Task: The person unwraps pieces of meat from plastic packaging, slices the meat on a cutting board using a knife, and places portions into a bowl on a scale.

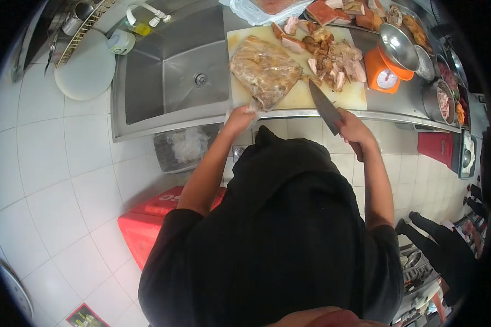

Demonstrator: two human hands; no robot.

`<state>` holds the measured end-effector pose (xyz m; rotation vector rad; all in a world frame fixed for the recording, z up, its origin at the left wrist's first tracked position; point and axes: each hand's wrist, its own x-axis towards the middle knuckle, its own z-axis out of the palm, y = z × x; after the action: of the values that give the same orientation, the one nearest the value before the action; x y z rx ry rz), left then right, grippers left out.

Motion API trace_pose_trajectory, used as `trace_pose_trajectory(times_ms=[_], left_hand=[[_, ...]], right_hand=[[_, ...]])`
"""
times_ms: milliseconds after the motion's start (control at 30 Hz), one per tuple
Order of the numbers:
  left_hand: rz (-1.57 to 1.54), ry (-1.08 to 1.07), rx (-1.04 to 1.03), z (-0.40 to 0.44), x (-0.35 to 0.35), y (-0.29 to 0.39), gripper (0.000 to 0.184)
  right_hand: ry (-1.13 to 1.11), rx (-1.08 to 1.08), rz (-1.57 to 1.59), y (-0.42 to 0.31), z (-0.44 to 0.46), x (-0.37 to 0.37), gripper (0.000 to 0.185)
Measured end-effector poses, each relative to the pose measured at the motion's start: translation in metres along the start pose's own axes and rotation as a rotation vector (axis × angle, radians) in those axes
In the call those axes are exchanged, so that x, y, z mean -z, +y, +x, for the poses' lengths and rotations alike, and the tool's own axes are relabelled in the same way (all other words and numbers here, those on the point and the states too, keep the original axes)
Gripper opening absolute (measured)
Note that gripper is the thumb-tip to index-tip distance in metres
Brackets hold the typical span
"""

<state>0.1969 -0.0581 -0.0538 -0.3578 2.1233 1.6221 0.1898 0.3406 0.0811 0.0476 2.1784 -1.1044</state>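
Observation:
A large plastic bag of brownish meat (264, 71) lies on the white cutting board (316, 104). My left hand (241, 119) is closed on the gathered end of this bag at the counter's front edge. In my right hand (355, 129) is a big knife (324, 106), gripped by its handle, the blade slanting up and left over the board's edge. Beyond the blade sits a pile of cut meat pieces (338, 61), apart from the bag. What exactly the bag holds is blurred by the plastic.
A steel sink (174, 82) adjoins the board on the left. To the right stands an orange scale (377, 71) with a metal bowl (398, 46) on top. Pork slabs (322, 12) lie along the back. A red bin (142, 223) is below left; another person (442, 240) stands at lower right.

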Motion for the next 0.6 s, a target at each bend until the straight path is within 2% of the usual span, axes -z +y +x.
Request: trace_pose_trajectory(times_ms=[33,100,133,267,400,500,600], left_hand=[[0.016,-0.02,0.003,-0.008,-0.003,0.011,0.022],[-0.004,-0.062,0.204,-0.026,-0.005,0.033,0.02],[-0.034,-0.063,0.209,-0.029,-0.006,0.03,0.019],[-0.142,-0.058,0.251,-0.029,-0.013,0.003,0.017],[-0.261,-0.092,0.328,-0.05,-0.012,0.011,0.016],[-0.396,-0.097,0.273,-0.052,-0.021,-0.011,0.014],[-0.382,0.138,0.153,-0.06,-0.048,-0.002,0.017]], right_hand=[[0.045,0.0,-0.076,-0.003,0.003,0.003,0.018],[0.123,0.008,-0.228,-0.009,0.012,0.006,0.018],[0.105,-0.034,-0.242,-0.015,0.015,0.011,0.023],[0.307,0.097,-0.428,-0.005,0.027,0.014,0.028],[0.298,0.164,-0.41,-0.012,0.015,0.012,0.026],[0.263,0.185,-0.416,-0.014,0.022,0.011,0.026],[0.259,0.23,-0.488,-0.006,0.055,0.012,0.025]])
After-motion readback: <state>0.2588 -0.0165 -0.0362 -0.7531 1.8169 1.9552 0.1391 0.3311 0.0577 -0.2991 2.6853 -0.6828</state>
